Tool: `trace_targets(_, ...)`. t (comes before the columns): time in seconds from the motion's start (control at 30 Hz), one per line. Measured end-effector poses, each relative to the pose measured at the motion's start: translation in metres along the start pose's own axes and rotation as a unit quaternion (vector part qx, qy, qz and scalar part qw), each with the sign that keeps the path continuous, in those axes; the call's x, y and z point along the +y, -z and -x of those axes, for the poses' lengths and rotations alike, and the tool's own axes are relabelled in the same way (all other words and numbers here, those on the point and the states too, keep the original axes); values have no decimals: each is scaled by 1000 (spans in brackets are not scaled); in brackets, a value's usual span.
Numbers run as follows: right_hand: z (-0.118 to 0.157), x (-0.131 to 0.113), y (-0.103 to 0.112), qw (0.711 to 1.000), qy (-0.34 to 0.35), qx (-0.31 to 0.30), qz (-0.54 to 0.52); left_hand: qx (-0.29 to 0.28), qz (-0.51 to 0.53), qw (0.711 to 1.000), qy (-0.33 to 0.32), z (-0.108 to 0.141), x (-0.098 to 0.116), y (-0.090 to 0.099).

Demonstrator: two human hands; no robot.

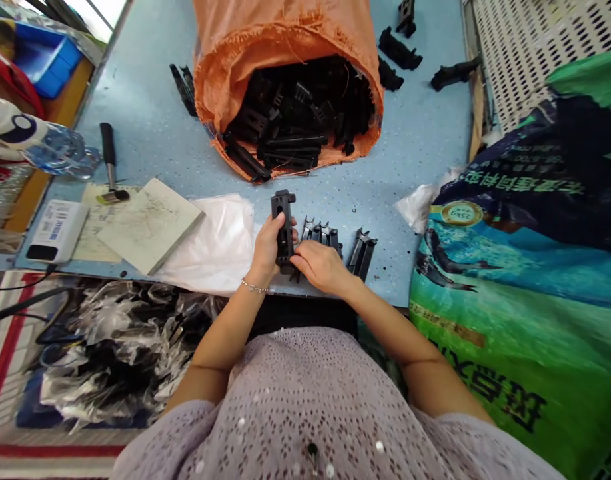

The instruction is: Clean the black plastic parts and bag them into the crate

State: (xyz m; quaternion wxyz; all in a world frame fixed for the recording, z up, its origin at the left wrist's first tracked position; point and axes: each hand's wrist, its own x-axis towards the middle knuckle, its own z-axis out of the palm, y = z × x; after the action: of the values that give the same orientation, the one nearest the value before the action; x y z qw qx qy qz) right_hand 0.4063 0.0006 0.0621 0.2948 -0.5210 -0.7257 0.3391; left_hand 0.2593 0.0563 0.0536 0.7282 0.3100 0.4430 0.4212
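Note:
My left hand [268,245] is wrapped round a long black plastic part [285,223] with slots in its face, its thumb lying on the front. The part stands almost upright in the picture, over the table's near edge. At its lower end the fingers of my right hand [322,267] are closed and press against it; their tips are partly hidden. Just beyond my right hand lie a few similar black parts [325,233] side by side. One more black part [363,253] rests to their right.
An orange woven sack [285,40] full of black parts opens toward me. Left are clear plastic bags [225,233], a grey square plate [152,223], a brush [108,157] and a white device [58,230]. A green printed sack [510,320] stands right; bagged parts [120,347] lie below left.

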Motion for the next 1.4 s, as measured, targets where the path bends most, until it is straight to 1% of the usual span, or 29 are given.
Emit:
trace_targets(0.07,8,0,-1,998,15,-24,52,-8,-59,998,-19,-5,2,12)
trace_targets(0.13,-8,8,7,996,4,-33,79,2,-153,986,-63,-9,-5,24)
trace_targets(0.2,-44,23,20,992,-5,20,123,24,-249,962,-108,-11,-22,32)
trace_targets(0.27,-93,39,30,977,1,102,185,47,-320,937,-132,-8,-46,33)
trace_targets(0.3,-117,47,33,968,1,123,219,53,-344,927,-136,-5,-58,31)
trace_targets(0.33,-140,54,35,959,-5,124,254,56,-363,920,-140,-2,-68,29)
trace_targets(0.4,-174,65,35,944,-25,91,316,58,-383,910,-150,3,-80,25)
trace_targets(0.47,-186,70,37,934,-41,54,350,61,-379,910,-159,6,-78,27)
trace_targets(0.53,-177,71,44,934,-53,58,349,67,-355,916,-172,6,-64,34)
trace_targets(0.6,-152,69,55,943,-70,109,306,61,-321,927,-186,2,-47,41)
trace_targets(0.67,-117,62,63,959,-84,172,207,46,-281,939,-195,-6,-31,40)
trace_targets(0.7,-99,58,64,968,-91,193,130,32,-252,947,-195,-10,-24,35)
trace_targets(0.73,-81,53,62,974,-102,197,38,13,-210,959,-192,-14,-19,28)
trace_targets(0.77,-64,47,59,975,-117,180,-65,-14,-159,970,-184,-17,-14,19)
trace_targets(0.8,-48,41,54,966,-136,145,-164,-45,-103,979,-170,-18,-10,9)
trace_targets(0.83,-35,35,49,952,-154,92,-248,-75,-52,985,-149,-18,-6,0)
trace_targets(0.87,-24,29,45,938,-165,33,-302,-100,-13,987,-125,-16,-3,-8)
trace_targets(0.9,-16,23,42,932,-169,-13,-322,-112,10,988,-104,-13,0,-13)
trace_targets(0.93,-10,18,41,938,-163,-32,-305,-111,14,989,-92,-9,2,-17)
trace_targets(0.97,-8,14,41,956,-148,-17,-254,-101,5,991,-91,-4,3,-18)
trace_targets(1.0,-9,10,44,976,-126,22,-177,-89,-10,991,-99,2,4,-17)
trace_targets(1.03,-12,6,47,989,-96,71,-84,-83,-26,990,-109,6,3,-16)
trace_targets(1.07,-18,4,50,991,-65,115,11,-83,-40,989,-116,11,2,-14)
trace_targets(1.1,-25,1,53,985,-36,138,97,-88,-51,988,-118,14,1,-12)
trace_targets(1.17,-39,-2,55,969,-6,124,212,-98,-64,987,-111,16,-1,-8)
trace_targets(1.2,-44,-4,54,964,-10,108,242,-89,-70,987,-113,16,-1,-7)
trace_targets(1.27,-46,-8,46,960,-33,82,267,-48,-85,987,-125,13,1,-3)
trace_targets(1.33,-34,-14,32,963,-22,49,263,3,-102,986,-132,10,4,1)
trace_targets(1.4,-12,-20,16,968,16,13,252,34,-126,983,-130,10,6,6)
